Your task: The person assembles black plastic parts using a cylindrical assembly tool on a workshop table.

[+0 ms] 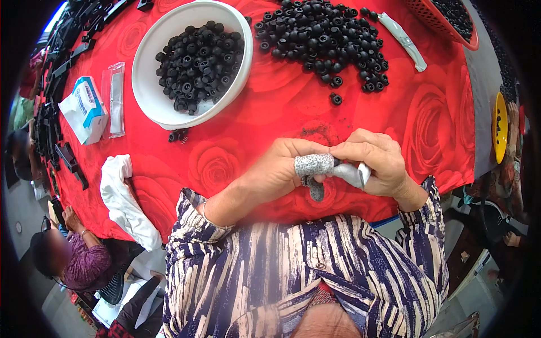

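Note:
My left hand [276,172] is closed in front of my chest, with speckled grey sleeves [314,164] over some of its fingers. Its fingertips meet those of my right hand [375,160]. A small black piece [336,161], mostly hidden, is pinched where the two hands meet. My right hand is curled around a pale, shiny tool [364,173]; only its end shows, so its kind is unclear. Beyond the hands, dark crumbs [321,130] lie on the red rose-patterned cloth [282,107]. A white bowl [137,73] holds many black round caps [197,65].
A loose heap of black caps [327,39] lies at the far side, beside a pale curved handle [403,42]. Farther right are a red basket [472,36] and a yellow tray [499,128]. A tissue pack [84,110] and a white cloth [127,203] lie left. Another person [84,259] sits there.

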`<state>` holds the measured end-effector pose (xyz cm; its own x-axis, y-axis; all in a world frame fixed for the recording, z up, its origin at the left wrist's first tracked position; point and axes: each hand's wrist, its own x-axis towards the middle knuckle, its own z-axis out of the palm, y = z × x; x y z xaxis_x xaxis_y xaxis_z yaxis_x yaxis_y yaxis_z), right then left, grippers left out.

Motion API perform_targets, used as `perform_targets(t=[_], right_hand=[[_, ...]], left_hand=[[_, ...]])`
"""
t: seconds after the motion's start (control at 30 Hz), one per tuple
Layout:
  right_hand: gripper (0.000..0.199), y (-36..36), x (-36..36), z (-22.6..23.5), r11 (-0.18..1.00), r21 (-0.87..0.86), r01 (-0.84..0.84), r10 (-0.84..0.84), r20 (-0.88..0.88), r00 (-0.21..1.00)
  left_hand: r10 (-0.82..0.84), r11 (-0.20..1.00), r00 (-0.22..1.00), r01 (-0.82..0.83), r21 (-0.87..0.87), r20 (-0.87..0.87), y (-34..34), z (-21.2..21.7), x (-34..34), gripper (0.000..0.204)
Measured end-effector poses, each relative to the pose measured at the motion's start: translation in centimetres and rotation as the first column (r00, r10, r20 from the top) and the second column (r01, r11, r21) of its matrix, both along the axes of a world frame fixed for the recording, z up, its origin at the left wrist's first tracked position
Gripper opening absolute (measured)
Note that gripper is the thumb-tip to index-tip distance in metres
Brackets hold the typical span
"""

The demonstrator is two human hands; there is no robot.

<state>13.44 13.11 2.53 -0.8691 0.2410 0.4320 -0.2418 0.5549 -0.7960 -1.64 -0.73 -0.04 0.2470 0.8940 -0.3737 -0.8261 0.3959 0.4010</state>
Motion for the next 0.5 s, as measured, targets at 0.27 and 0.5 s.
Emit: perform_targets(t=[0.27, 0.5], right_hand=[[0.03, 0.06, 0.32, 0.22, 0.992, 0.123, -0.012, 0.017, -0.039, 0.999], [0.031, 0.22, 0.52, 0.21, 0.993, 0.094, -0.064, 0.068, -0.04, 0.997]], left_hand=[[0.004, 1.0, 0.999, -0.004, -0.005, 0.036, 0.01, 0.48, 0.04, 0.022], [-0.081, 0.997, 0.997, 0.081, -0.004, -0.007, -0.07, 0.37, -0.09, 0.021]])
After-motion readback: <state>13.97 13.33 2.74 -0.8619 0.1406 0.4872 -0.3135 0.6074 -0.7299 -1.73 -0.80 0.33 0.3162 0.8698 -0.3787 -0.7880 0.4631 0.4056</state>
